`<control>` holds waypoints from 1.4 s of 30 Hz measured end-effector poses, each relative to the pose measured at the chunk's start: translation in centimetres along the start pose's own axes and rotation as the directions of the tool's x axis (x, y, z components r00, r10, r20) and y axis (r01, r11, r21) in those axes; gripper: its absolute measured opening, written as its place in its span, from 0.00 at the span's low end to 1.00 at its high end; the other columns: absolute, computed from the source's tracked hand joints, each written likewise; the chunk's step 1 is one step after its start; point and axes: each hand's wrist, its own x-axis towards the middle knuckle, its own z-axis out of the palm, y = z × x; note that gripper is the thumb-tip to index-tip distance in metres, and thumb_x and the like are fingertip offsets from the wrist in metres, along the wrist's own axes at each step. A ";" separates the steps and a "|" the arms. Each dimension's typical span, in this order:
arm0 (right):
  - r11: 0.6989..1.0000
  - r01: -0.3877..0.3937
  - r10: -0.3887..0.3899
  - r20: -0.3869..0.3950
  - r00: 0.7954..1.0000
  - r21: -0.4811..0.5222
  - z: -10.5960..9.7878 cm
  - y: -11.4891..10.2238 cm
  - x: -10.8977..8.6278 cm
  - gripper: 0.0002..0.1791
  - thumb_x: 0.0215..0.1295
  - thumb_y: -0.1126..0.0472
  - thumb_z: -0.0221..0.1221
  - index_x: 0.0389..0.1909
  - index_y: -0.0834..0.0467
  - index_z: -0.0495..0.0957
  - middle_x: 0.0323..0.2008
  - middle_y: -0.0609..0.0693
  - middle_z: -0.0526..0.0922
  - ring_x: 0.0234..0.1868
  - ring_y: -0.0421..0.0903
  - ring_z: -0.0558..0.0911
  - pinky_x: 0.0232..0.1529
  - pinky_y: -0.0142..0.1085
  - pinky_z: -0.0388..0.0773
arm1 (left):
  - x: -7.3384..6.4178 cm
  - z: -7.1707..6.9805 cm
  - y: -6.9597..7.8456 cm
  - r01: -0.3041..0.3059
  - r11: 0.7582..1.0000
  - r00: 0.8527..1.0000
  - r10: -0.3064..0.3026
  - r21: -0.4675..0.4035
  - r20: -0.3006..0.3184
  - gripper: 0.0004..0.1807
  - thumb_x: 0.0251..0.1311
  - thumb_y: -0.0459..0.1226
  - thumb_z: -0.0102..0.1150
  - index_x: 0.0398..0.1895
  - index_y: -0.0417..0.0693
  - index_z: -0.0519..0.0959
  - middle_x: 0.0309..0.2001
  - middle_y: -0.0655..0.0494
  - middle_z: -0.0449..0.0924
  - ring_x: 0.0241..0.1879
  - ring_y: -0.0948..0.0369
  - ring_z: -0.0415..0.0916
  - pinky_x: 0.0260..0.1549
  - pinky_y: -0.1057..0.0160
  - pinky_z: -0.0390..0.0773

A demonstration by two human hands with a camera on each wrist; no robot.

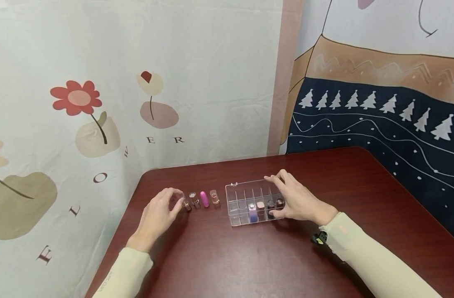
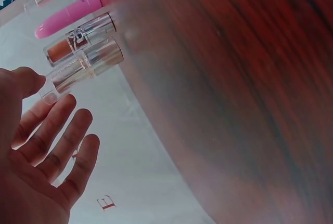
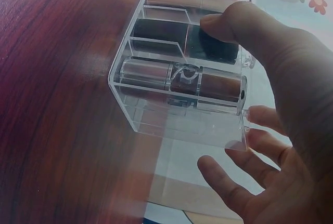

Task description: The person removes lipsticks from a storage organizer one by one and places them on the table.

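Observation:
My left hand is at the left end of a row of lipsticks, its thumb and index finger pinching the top of a clear-capped lipstick. That lipstick stands upright on the table. Beside it stand an orange-brown lipstick, a bright pink tube and another clear-capped lipstick. My right hand grips the right end of a clear divided box, thumb in front and fingers behind. The front row of the box holds a purple-blue lipstick, a beige-topped one and dark ones.
The dark red wooden table has rounded back corners. A cloth with printed flowers hangs behind and to the left. At the right hangs a navy cloth with white trees. The box's back compartments show clear dividers.

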 end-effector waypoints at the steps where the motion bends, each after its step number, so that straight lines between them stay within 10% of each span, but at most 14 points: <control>1: 1.000 -0.001 0.001 0.000 1.000 0.000 0.0 0.0 0.0 0.60 0.50 0.50 0.92 0.84 0.55 0.73 0.54 0.52 0.75 0.52 0.44 0.73 0.45 0.37 0.82 | 0.0 0.0 -0.1 0.005 1.000 1.000 -0.005 -0.001 0.004 0.09 0.78 0.37 0.75 0.56 0.51 0.89 0.48 0.55 0.91 0.46 0.53 0.88 0.43 0.48 0.89; 26: 1.000 0.024 -0.024 -0.021 0.999 -0.002 0.1 0.0 0.1 0.60 0.48 0.51 0.92 0.83 0.59 0.75 0.55 0.57 0.77 0.51 0.45 0.73 0.45 0.40 0.80 | 0.5 0.6 -0.5 0.042 0.999 0.999 -0.042 0.006 0.020 0.16 0.79 0.39 0.73 0.65 0.48 0.88 0.54 0.50 0.91 0.46 0.50 0.87 0.43 0.46 0.88; 42: 1.000 0.013 -0.013 -0.013 1.000 -0.003 0.1 0.0 0.0 0.61 0.49 0.51 0.92 0.84 0.57 0.74 0.55 0.56 0.76 0.51 0.45 0.73 0.44 0.38 0.80 | 0.8 0.2 1.2 -0.047 0.998 0.996 0.050 0.036 -0.067 0.20 0.75 0.38 0.76 0.67 0.45 0.87 0.57 0.43 0.90 0.50 0.44 0.87 0.52 0.34 0.87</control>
